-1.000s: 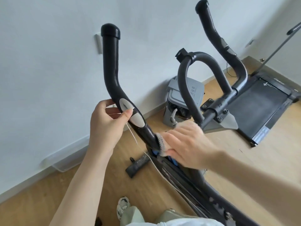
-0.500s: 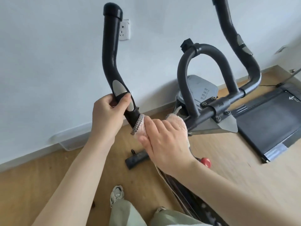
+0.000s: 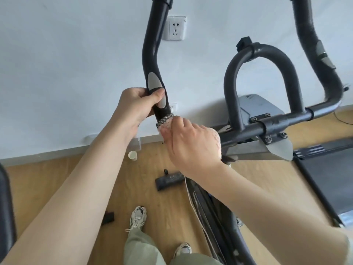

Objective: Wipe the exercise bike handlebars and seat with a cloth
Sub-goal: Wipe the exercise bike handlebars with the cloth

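Head view: the left hand grips the left handlebar, fingers and thumb curled round the tube just below the grey sensor pad. Just beside it, at its 4 o'clock, the right hand is closed round the cloth, which wraps the same bar. A checked hem shows at this hand's 11 o'clock and pink pile bulges out at its 3 o'clock.

The step in hand looks like wiping the lower run of this bar. To do it well, the cloth should probably stay wrapped all the way round, squeezed evenly and twisted while sliding, so the underside gets cleaned too. The steadying hand covers a stretch of tube, so it would need to shift toward 12 o'clock for the cloth to reach that part and the sensor pad.

The centre loop at 2 o'clock and the right handlebar beyond it appear yet to be done. The seat cannot be made out here.
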